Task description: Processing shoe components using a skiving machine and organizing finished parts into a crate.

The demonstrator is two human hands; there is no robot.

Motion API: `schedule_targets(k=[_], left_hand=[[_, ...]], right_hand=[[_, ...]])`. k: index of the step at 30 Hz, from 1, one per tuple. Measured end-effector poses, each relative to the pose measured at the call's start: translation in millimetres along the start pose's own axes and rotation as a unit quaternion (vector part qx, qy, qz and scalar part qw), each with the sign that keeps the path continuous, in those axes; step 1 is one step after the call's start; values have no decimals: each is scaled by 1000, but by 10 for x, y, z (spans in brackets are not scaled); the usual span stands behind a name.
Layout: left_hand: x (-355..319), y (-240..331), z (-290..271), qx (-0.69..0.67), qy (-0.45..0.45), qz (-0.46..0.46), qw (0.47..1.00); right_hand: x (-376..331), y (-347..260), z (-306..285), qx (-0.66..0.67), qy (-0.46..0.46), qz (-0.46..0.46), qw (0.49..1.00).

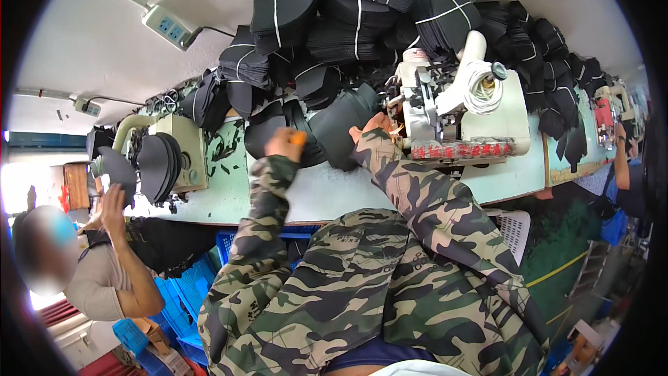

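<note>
Curved black sheet pieces (341, 129) lie fanned on the table in front of me. My left hand (284, 144) is over the left part of these pieces, slightly blurred, its fingers mostly hidden. An orange band or cover (298, 138) shows at its thumb side; I cannot tell whether it is worn or held. My right hand (376, 125) is at the right edge of the pieces, fingers curled and thumb against a black piece. Just right of it stands a cream bench machine (497, 115) with metal parts and a coil of white cord (482, 89).
Tied bundles of black pieces (292, 14) are heaped along the wall. A co-worker (115, 257) at the left handles black pieces beside another machine (184, 153). Blue crates (184, 299) and a white basket (513, 233) stand below the table edge. Another person's arm (621, 167) shows far right.
</note>
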State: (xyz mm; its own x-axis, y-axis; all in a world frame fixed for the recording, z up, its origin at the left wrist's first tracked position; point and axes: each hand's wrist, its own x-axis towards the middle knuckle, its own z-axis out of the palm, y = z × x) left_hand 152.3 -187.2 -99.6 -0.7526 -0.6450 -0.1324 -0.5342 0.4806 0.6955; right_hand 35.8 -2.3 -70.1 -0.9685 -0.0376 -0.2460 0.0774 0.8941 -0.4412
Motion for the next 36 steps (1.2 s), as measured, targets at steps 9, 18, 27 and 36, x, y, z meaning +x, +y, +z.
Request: schedule_targets(k=[9,18,27,36], left_hand=[[-314,438,582,98,-49,19,994],[-645,561,-80,-99,-129,131,978],[-991,234,389,-205,-216,152,942],[-1242,550,238,-113,-142,204,962]], right_hand=[[178,71,-207,199,-201,32,958],[-572,406,-561,246,-53,-346,904],[-746,803,-324,156,-148,-418,882],[-721,1007,-350,81,-210,-413,882]])
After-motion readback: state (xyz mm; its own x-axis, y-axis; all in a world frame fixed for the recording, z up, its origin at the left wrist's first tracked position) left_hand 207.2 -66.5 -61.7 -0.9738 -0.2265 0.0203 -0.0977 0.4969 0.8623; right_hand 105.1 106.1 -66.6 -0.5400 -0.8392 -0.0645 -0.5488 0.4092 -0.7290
